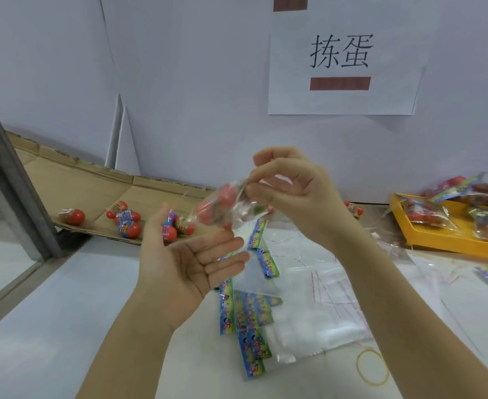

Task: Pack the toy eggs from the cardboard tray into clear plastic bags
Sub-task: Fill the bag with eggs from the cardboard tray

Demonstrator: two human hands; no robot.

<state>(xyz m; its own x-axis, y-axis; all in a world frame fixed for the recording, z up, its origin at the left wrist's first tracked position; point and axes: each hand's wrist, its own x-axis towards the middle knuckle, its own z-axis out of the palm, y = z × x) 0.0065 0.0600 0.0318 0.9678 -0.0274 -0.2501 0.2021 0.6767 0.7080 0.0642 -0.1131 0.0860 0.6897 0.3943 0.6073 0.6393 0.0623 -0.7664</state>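
The right hand (pixel 289 197) pinched the mouth of a clear plastic bag (pixel 217 214) between thumb and curled fingers, holding it up over the middle of the desk (pixel 64 312). The left hand (pixel 191 263) lay spread, palm up, just beneath the bag; whether its fingertips touched the film could not be told. Inside the bag were red toy eggs (pixel 227 194), blurred, so their number was unclear. The film looked thin, soft and slippery. The eggs seemed light, hard and apt to roll, so the bag was probably best held at its mouth with a palm under the load. More loose eggs (pixel 129 223) lay on the cardboard tray (pixel 87 182) at the desk's far left edge, apart from the hands. A heap of empty bags (pixel 309 318) with coloured header strips lay mid-desk, below the wrists. At the right edge a yellow tray (pixel 444 240) of filled bags (pixel 427 214) was cut off by the frame.
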